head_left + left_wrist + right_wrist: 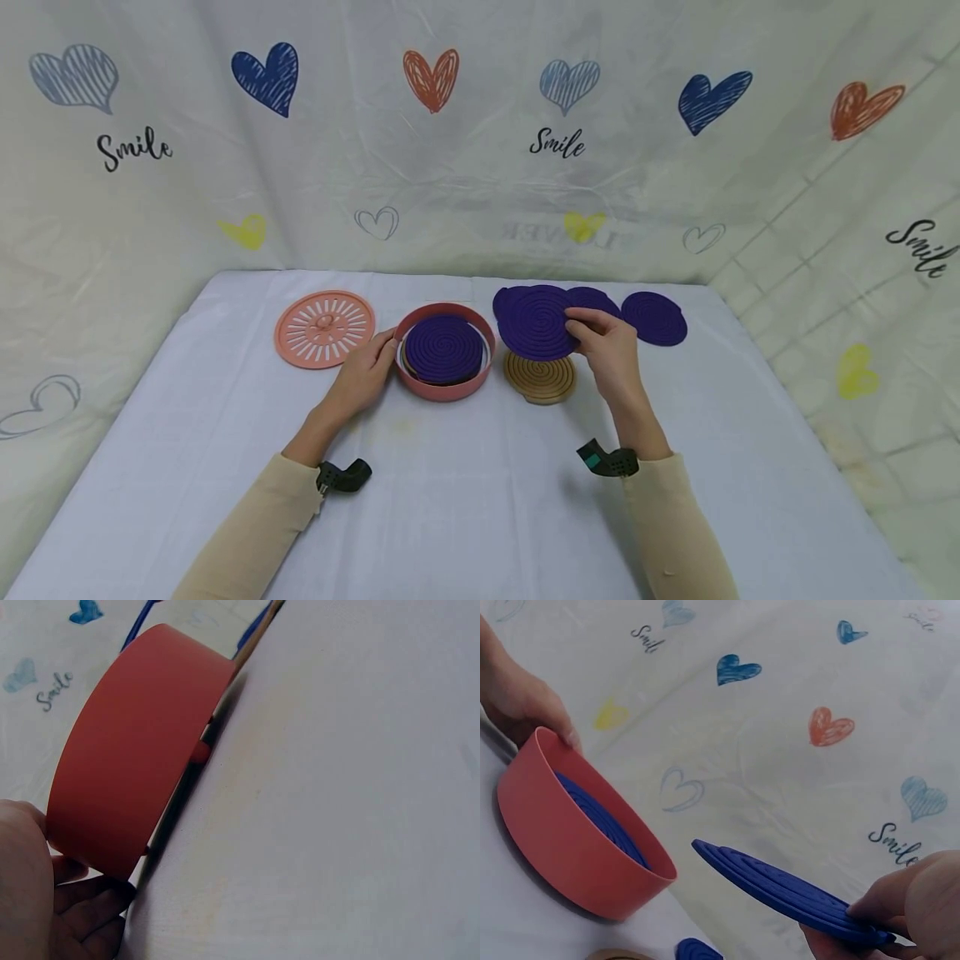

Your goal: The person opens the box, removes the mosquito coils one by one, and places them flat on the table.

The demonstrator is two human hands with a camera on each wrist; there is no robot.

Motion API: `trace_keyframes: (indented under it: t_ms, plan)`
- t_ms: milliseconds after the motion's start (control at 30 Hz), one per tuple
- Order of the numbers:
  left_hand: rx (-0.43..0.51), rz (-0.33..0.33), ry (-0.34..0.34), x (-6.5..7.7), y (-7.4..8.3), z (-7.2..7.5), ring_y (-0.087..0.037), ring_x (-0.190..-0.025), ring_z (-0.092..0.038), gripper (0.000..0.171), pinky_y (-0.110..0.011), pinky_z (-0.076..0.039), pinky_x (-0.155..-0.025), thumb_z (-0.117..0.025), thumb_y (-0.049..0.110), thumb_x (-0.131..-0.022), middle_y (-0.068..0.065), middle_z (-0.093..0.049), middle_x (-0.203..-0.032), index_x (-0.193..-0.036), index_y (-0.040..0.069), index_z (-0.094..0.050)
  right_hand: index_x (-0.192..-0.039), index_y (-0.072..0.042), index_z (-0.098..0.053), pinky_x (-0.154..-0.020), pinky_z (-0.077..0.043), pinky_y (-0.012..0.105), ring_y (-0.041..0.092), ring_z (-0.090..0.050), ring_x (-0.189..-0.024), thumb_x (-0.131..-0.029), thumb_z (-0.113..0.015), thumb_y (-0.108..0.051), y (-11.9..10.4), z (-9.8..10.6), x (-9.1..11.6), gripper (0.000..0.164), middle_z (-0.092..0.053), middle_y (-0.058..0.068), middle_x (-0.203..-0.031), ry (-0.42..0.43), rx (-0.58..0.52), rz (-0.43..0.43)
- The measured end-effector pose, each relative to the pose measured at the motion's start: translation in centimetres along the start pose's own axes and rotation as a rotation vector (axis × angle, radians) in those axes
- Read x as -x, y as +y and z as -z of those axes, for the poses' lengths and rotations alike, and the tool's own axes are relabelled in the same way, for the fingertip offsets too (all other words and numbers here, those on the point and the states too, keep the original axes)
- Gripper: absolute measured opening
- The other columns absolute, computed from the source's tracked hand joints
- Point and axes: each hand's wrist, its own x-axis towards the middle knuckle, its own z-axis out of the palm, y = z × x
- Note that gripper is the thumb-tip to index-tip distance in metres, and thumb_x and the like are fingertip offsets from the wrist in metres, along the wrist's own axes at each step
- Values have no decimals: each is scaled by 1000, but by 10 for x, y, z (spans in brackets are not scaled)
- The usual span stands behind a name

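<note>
A round coral-red tin (490,364) stands on the table with a stack of mosquito coils inside, a purple coil (444,350) on top. My left hand (363,377) grips the tin's left side, thumb at the rim and fingers low against the wall (135,757). To the right, my right hand (611,348) pinches a purple mosquito coil (536,325) by its edge between thumb and fingers. The held coil (780,889) is raised and tilted, apart from the tin. A brown mosquito coil (540,383) lies below it, partly covered in the head view.
A slotted coral lid (325,329) lies left of the tin. Behind the held coil are more purple coils (596,298), partly hidden, and another purple coil (655,318) lies farther right. A printed curtain (480,183) hangs along the table's back edge.
</note>
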Motion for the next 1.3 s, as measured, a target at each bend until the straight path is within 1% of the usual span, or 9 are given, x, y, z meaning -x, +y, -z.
trace_keyframes:
  t_ms: [233, 467, 700, 967, 1100, 1200, 1300]
  plan:
    - [-1, 1, -1, 0, 0, -1, -29, -139, -50, 47, -51, -40, -116, -39, 35, -108, -10, -57, -146, -148, 12, -50, -120, 6, -68, -68, -58, 16, 1, -66, -75, -94, -66, -5, 1, 7, -1, 29, -70, -9, -88, 25, -24, -5]
    - [-1, -1, -5, 0, -2, -1, -29, -140, -49, 50, -51, -39, -116, -37, 39, -108, -10, -56, -147, -149, 13, -49, -122, 7, -66, -67, -58, 15, 1, -65, -75, -94, -66, -5, 0, 17, -1, 31, -70, -10, -89, 50, -36, -22]
    - [5, -5, 1, 0, -1, 0, -29, -139, -50, 49, -51, -40, -116, -38, 37, -108, -11, -57, -146, -148, 12, -50, -122, 8, -66, -67, -57, 14, 0, -65, -77, -93, -66, -4, 6, 25, -3, 31, -70, -9, -89, 83, -55, -37]
    - [5, -2, -3, 0, 0, -1, -29, -140, -50, 50, -50, -40, -116, -37, 39, -108, -11, -57, -146, -149, 11, -49, -123, 10, -65, -66, -57, 14, 1, -66, -76, -93, -66, -1, 11, 30, -5, 31, -71, -9, -88, 98, -107, -49]
    - [8, 0, -3, 0, -1, -1, -29, -140, -49, 49, -50, -40, -116, -38, 37, -108, -11, -57, -146, -148, 12, -49, -123, 9, -65, -65, -57, 14, 0, -65, -76, -93, -65, -1, 13, 33, -7, 31, -70, -9, -88, 112, -105, -58]
    - [7, 1, -3, 0, -1, -1, -29, -140, -50, 48, -50, -40, -116, -39, 35, -109, -11, -57, -146, -148, 12, -50, -123, 7, -66, -66, -57, 14, 0, -65, -77, -94, -65, -2, 16, 35, -8, 31, -69, -9, -89, 123, -73, -67]
    - [3, 1, -3, 0, 0, -1, -29, -139, -50, 47, -51, -40, -116, -39, 34, -109, -11, -57, -145, -148, 11, -50, -122, 6, -67, -66, -57, 14, 1, -64, -78, -94, -65, -2, 19, 36, -10, 29, -69, -8, -90, 137, -63, -86]
